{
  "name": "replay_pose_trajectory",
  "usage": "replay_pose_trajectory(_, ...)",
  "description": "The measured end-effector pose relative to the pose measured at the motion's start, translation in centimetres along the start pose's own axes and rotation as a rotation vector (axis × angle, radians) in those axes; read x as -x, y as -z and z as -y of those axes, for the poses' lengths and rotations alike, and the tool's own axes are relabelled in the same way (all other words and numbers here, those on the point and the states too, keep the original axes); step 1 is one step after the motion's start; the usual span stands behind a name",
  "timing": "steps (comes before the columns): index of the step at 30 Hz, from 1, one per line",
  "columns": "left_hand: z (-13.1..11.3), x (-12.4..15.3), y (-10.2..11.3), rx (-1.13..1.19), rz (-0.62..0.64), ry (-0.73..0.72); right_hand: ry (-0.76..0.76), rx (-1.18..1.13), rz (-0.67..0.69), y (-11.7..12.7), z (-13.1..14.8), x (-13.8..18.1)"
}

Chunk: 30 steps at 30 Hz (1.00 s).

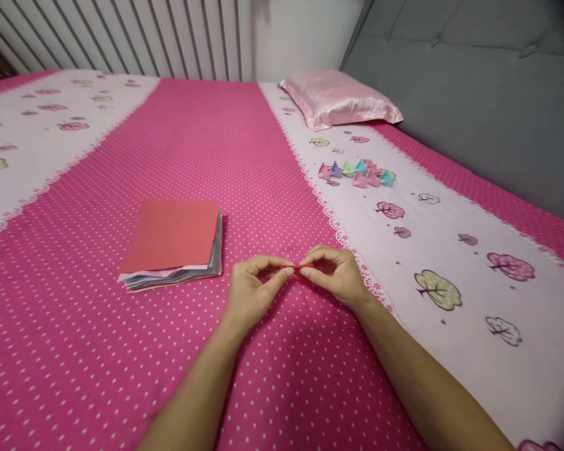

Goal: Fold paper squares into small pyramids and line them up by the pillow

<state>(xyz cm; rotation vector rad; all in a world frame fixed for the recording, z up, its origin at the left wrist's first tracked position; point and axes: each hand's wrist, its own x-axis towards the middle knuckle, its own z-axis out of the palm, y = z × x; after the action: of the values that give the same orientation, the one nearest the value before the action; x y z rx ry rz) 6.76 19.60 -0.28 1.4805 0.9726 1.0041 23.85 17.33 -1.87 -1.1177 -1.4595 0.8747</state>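
Observation:
My left hand and my right hand meet above the pink dotted bedsheet. Between their fingertips is a small piece of folded red paper, pinched at both ends and seen nearly edge-on. The fingers cover most of it, so its full shape is hidden. To the left of my left hand lies a stack of square paper sheets, with a red sheet on top and various colours along its uneven edges.
Several small folded paper pieces in pink, blue, green and purple stand on the white printed strip at the right. A pink satin pillow lies behind them. The grey padded headboard borders the bed at the right, and a slatted white panel at the back.

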Motion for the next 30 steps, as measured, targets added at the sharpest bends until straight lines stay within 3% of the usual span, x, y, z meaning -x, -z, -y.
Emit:
replay_pose_trajectory(23, -0.17, 0.07, 0.19, -0.048, 0.032, -0.014, -0.014, -0.03, 0.043, 0.06, 0.11, 0.17)
replay_pose_trajectory(27, -0.02, 0.06, 0.01, 0.037, 0.067, 0.04, -0.068, -0.113, 0.001, 0.02, -0.25, 0.15)
replay_pose_trajectory(30, -0.01, 0.07, -0.21, 0.099, 0.117, 0.0, -0.165, -0.21, -0.059, -0.1, -0.53, 0.09)
